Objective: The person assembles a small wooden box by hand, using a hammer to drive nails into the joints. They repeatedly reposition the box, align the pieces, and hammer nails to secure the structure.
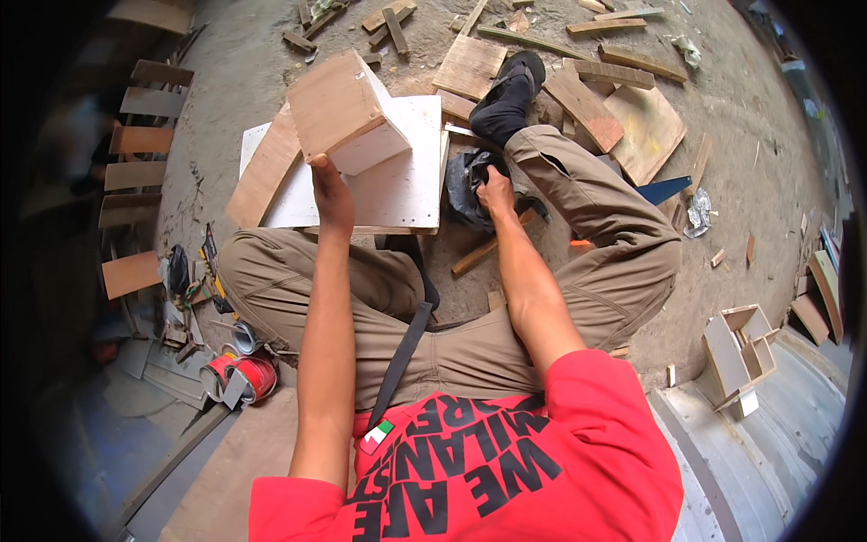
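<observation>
Plywood box [339,104] with brown and white sides sits tilted at the far left of the legs in the head view, over a white board [397,203]; whether its base touches that board I cannot tell. The left hand [332,194] is at its near corner, the grip closed on the edge with the thumb showing against it and the other fingers mostly hidden. A brown plank [265,176] lies slantwise on the white board, just left of the box. To the right, between the bent legs, the right hand [495,191] reaches into a black plastic bag [467,190]; its fingertips are out of sight inside, so I cannot tell whether that grip is spread or pinching something. A hammer [476,256] with a wooden handle lies on the floor [754,172] just on the near side of the bag. Farther right, a blue saw blade [664,190] shows beside the knee, near a crumpled piece of clear plastic [699,213]. Wood offcuts [607,26] are scattered on the far floor. Red cans [256,378] stand at the near left, and a small divided wooden case [736,357] is at the near right.
</observation>
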Available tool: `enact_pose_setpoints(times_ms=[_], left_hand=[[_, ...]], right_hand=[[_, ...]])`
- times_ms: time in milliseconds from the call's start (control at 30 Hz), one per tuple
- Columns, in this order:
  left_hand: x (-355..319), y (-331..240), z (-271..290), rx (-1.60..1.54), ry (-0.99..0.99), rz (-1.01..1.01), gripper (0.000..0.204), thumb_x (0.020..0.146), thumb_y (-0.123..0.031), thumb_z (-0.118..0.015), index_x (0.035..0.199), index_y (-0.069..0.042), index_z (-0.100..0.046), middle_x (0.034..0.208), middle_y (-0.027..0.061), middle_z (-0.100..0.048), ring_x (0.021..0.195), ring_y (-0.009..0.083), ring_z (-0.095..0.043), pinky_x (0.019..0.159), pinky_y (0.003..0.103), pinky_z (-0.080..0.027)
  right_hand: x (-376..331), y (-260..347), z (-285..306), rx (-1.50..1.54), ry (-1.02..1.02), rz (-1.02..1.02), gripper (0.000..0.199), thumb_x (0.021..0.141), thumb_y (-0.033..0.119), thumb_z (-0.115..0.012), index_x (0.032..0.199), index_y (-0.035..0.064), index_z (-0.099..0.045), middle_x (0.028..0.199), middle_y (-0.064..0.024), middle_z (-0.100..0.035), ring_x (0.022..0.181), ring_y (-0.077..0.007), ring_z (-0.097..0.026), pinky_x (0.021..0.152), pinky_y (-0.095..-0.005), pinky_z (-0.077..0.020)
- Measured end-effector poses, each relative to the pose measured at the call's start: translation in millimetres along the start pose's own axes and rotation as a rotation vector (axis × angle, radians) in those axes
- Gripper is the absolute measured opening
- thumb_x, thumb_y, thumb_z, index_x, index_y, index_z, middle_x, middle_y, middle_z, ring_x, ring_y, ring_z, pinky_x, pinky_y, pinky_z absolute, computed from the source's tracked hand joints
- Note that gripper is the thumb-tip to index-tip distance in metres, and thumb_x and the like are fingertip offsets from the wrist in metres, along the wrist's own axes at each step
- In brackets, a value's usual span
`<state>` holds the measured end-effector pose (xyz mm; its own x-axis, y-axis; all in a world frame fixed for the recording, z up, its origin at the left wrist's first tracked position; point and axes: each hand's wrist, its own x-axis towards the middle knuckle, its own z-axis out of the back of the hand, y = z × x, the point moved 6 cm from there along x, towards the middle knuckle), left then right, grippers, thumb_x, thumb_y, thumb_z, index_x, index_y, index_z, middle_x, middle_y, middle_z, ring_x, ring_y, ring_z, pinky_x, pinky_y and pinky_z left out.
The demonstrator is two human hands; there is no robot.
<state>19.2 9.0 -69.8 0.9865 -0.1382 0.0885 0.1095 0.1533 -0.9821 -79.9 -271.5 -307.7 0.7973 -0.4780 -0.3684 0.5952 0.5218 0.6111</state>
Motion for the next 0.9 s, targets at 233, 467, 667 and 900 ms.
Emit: enact_pose_setpoints(times_ms=[233,467,667,900], left_hand=[[5.9,0.4,-4.1,-0.014,0.019,-0.007,0.09,0.103,-0.069,-0.024,0.153,0.006,-0.03,0.154,0.0169,-0.04,0.142,0.024,-0.036,0.119,0.037,-0.025],[0.9,3.5,1.5,0.004,-0.014,0.006,0.088,0.103,-0.068,-0.026,0.149,0.006,-0.035,0.148,0.0159,-0.045,0.138,0.0225,-0.041,0.116,0.036,-0.029],[0.6,6.5,7.6,0.041,-0.036,0.016,0.086,0.103,-0.068,-0.029,0.146,0.007,-0.04,0.142,0.0148,-0.051,0.133,0.0212,-0.046,0.113,0.036,-0.033],[13.2,-46.5,14.5,-0.229,-0.279,0.044,0.082,0.1,-0.07,-0.037,0.143,-0.001,-0.048,0.136,0.0103,-0.057,0.129,0.0213,-0.051,0.11,0.037,-0.039]], right_hand=[[7.1,-11.3,-6.3,0.013,-0.151,0.059,0.024,0.084,0.018,-0.068,0.103,0.0041,-0.063,0.092,-0.0273,-0.069,0.091,-0.0454,-0.068,0.079,-0.0521,-0.0537],[-1.5,-8.5,-4.3,0.188,-0.037,-0.049,0.028,0.083,0.015,-0.07,0.109,0.0029,-0.067,0.095,-0.0268,-0.07,0.092,-0.0428,-0.07,0.08,-0.0479,-0.0555],[-6.8,-7.7,0.0,0.113,-0.127,0.002,0.026,0.081,0.017,-0.07,0.105,0.0057,-0.074,0.099,-0.019,-0.074,0.098,-0.0383,-0.071,0.086,-0.0437,-0.0562],[-15.3,-18.8,23.2,0.192,-0.158,-0.054,0.022,0.081,0.022,-0.077,0.095,0.0055,-0.075,0.091,-0.015,-0.075,0.089,-0.0311,-0.073,0.082,-0.0403,-0.0564]])
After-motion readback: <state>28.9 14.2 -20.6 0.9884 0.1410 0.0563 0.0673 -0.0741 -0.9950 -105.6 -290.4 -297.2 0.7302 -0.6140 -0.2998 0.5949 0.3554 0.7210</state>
